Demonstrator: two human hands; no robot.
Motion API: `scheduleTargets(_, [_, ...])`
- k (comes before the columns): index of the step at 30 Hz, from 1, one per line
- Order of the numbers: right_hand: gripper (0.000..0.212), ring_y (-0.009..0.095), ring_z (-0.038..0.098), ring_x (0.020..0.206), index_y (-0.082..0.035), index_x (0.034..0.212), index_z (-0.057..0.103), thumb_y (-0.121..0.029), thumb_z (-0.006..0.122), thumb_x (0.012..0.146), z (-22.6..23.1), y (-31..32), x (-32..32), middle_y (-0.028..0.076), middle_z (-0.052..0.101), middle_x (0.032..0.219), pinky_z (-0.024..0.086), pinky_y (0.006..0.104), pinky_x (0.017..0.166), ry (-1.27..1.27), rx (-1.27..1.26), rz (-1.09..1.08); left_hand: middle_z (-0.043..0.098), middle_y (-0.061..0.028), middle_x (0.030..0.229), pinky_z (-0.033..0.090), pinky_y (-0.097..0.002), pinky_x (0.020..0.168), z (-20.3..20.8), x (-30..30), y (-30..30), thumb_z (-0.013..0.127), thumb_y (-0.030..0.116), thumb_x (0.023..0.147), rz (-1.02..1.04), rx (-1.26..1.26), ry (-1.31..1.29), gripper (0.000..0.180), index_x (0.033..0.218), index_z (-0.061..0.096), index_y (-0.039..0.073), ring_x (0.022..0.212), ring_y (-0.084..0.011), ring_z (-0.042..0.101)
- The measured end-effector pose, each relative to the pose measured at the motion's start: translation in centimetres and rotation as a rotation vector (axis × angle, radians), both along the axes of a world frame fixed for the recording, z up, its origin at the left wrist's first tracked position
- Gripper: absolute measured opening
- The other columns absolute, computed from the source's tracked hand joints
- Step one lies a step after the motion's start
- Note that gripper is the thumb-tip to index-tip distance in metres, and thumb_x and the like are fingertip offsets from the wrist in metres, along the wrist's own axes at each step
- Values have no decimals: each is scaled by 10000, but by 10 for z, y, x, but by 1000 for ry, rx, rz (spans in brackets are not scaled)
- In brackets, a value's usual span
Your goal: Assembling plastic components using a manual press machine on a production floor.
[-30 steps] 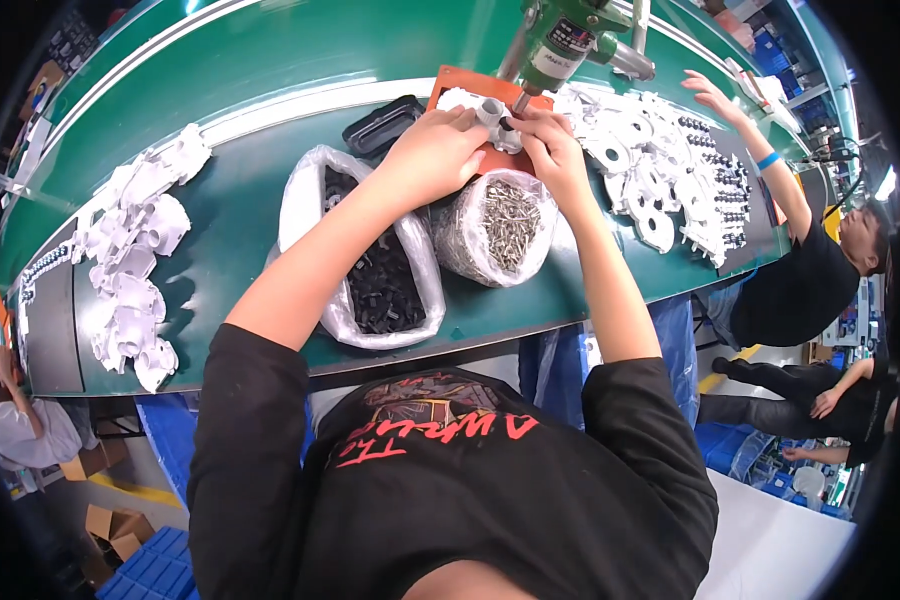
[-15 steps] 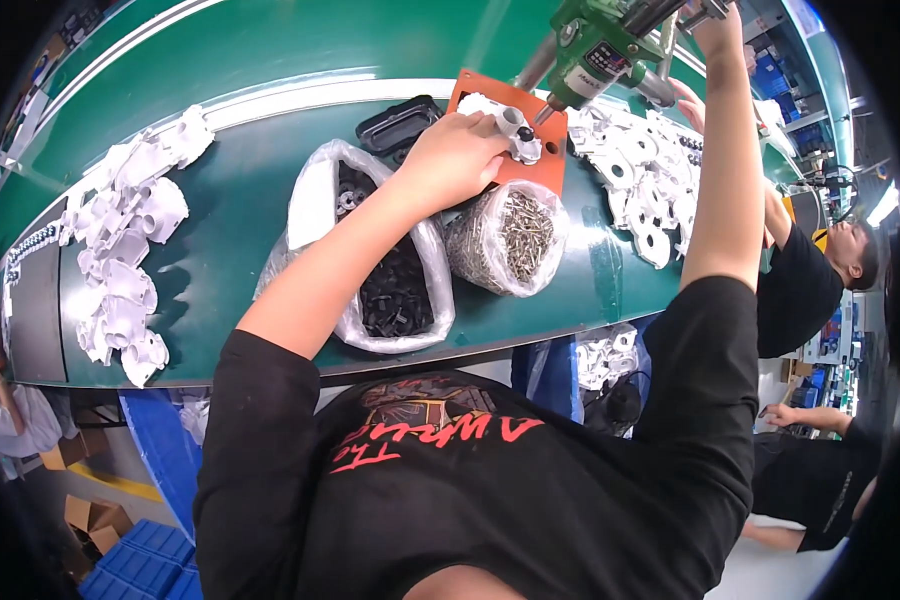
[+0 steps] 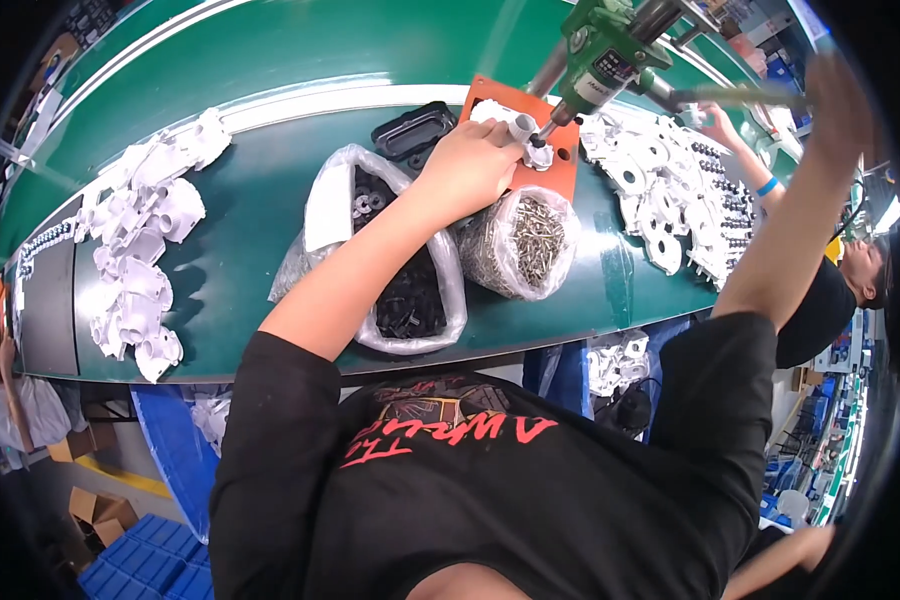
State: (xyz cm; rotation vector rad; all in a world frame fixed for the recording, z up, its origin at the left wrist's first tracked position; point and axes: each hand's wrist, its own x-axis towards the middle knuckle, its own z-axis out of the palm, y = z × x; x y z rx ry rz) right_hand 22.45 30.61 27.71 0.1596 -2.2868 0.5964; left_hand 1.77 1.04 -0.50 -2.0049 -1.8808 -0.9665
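Pressing a white plastic part point(image 3: 526, 140) onto the orange jig plate point(image 3: 562, 170), the left hand point(image 3: 473, 166) is closed around it under the green driver's point(image 3: 602, 55) tip, while the raised right hand's point(image 3: 838, 95) grip cannot be told, so fastening is judged barely begun, many white parts point(image 3: 660, 190) remaining.

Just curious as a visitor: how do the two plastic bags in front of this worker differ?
The bag of black parts is larger and holds dark, chunky pieces; the bag of screws is smaller and holds thin, shiny metal ones. The first lies under the left forearm, the second to the right of it, below the orange plate. Both are clear plastic, open-topped, on the green table.
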Motion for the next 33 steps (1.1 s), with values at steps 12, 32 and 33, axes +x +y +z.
scheduleTargets(12, [704, 136, 642, 606, 75, 1059, 578, -587, 419, 884, -74, -214, 3, 80, 622, 635, 497, 284, 575, -549, -567, 398, 631, -162, 833, 478, -429, 726, 16, -3, -11, 561, 165, 784, 159, -158, -176, 187, 906, 551, 23, 828, -317, 621])
scheduleTargets(32, [478, 280, 500, 1122, -39, 1174, 505, -356, 599, 829, -266, -49, 15, 149, 532, 1212, 374, 379, 928, -315, 35, -823, 588, -125, 874, 412, -450, 718, 32, -80, 25, 660, 419, 728, 599, 20, 253, 313, 846, 659, 129, 870, -292, 561])
scheduleTargets(33, [494, 292, 491, 1129, -52, 1161, 510, -362, 629, 794, -270, -60, 12, 141, 527, 1211, 366, 403, 934, -483, 144, -899, 585, -141, 911, 412, -452, 735, 27, -92, 16, 652, 427, 738, 661, -11, 241, 335, 880, 657, 124, 895, -300, 557])
